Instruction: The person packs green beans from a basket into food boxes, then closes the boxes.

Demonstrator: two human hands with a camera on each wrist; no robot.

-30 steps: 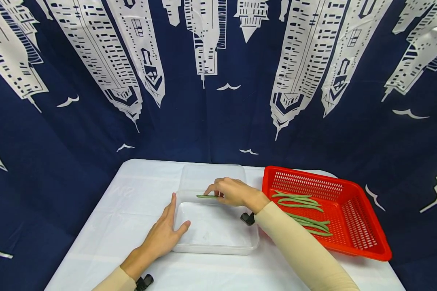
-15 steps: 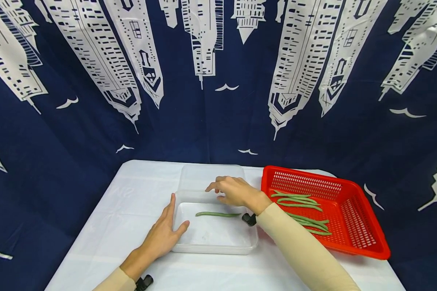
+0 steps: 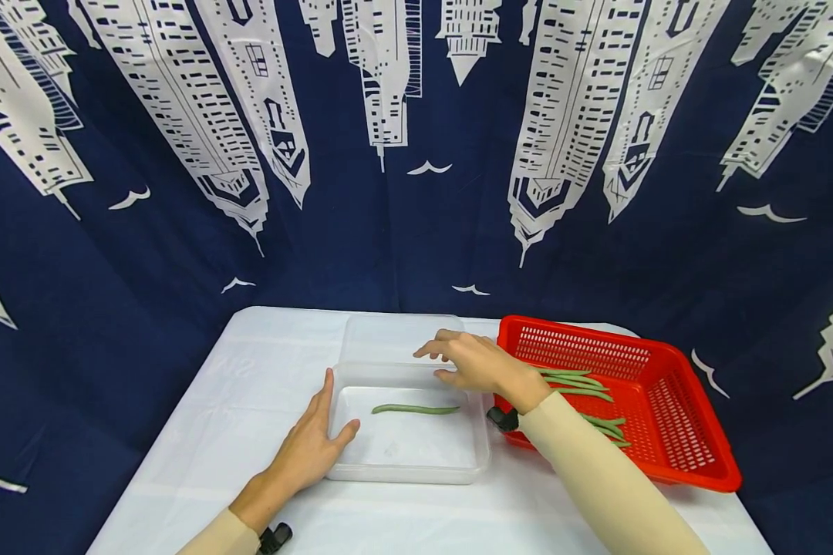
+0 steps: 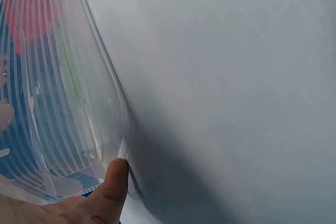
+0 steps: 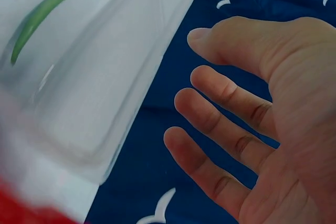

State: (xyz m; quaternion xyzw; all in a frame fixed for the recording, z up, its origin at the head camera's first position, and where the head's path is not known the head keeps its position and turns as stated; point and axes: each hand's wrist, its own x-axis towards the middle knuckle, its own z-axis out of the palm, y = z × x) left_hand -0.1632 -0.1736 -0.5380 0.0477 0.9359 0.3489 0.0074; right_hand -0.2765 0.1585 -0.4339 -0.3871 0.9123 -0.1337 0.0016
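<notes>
The right hand (image 3: 482,364) hovers with its fingers (image 5: 220,121) spread and relaxed, holding nothing, above the far right corner of the clear, shallow rectangular plastic container (image 3: 475,455). On the container's floor lies one long green bean (image 3: 415,409), stretched left to right, apart from both hands. The wrist view of that hand shows the open palm and the bean through the clear wall.

The left hand (image 3: 312,447) rests flat on the worktop (image 3: 229,432) at the container's near left corner, fingers straight along the left wall and the thumb (image 4: 107,195) touching the rim; it grips nothing.

Just behind the container lies a clear plastic lid (image 3: 389,335), flat on the white-covered worktop. To the right, touching or just beside the container, stands a red perforated plastic basket (image 3: 673,432) with several more green beans (image 3: 583,389) lying in it, partly hidden by the right forearm in its beige sleeve (image 3: 597,478). Behind the worktop hangs a dark blue cloth printed with white skyscrapers and birds (image 3: 416,154).
</notes>
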